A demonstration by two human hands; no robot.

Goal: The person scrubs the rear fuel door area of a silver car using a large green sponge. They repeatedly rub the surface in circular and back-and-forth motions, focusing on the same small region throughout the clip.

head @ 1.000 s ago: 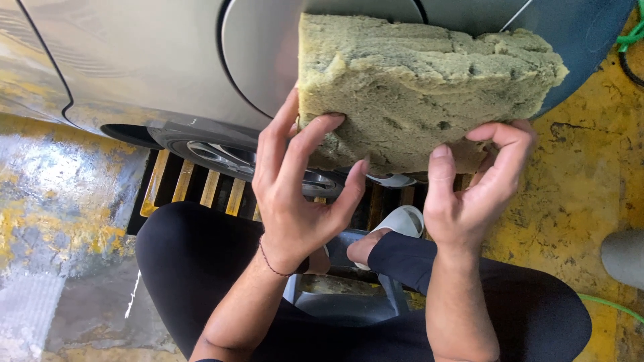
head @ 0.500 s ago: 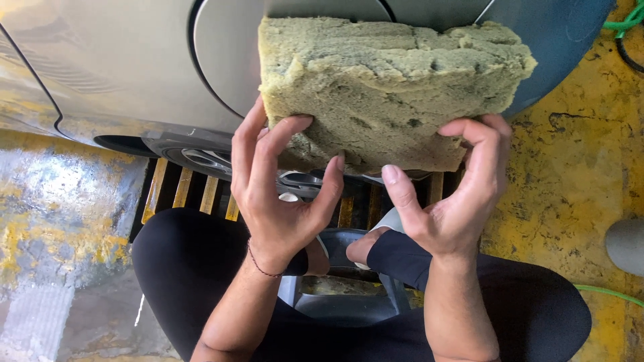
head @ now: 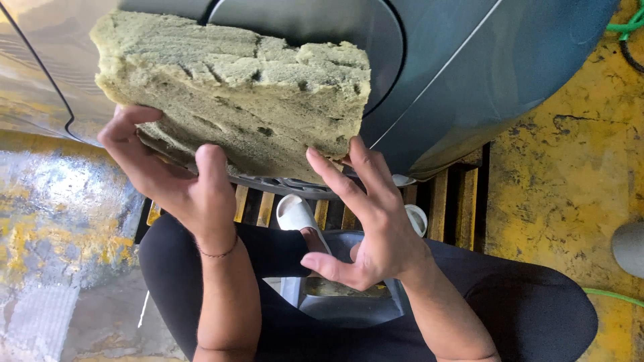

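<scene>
Foam, coarse and olive-yellow: we press the sponge block [head: 235, 100] to the grey car panel [head: 469, 74] at twelve o'clock, left hand [head: 178, 188] gripping underneath, right hand [head: 369, 221] open, fingertips touching. Wiping likely needs firmer purchase.

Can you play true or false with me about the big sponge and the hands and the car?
1. Both hands touch the sponge. True: the left hand cups its lower left edge and the right hand has fingertips on its lower right edge.
2. The sponge is bright pink. False: it is a dull yellow-green.
3. The sponge is up against the grey car. True.
4. The floor on the right is blue. False: it is yellow, worn and stained.
5. The person wears thick rubber gloves. False: both hands are bare, with a thin band on the left wrist.
</scene>
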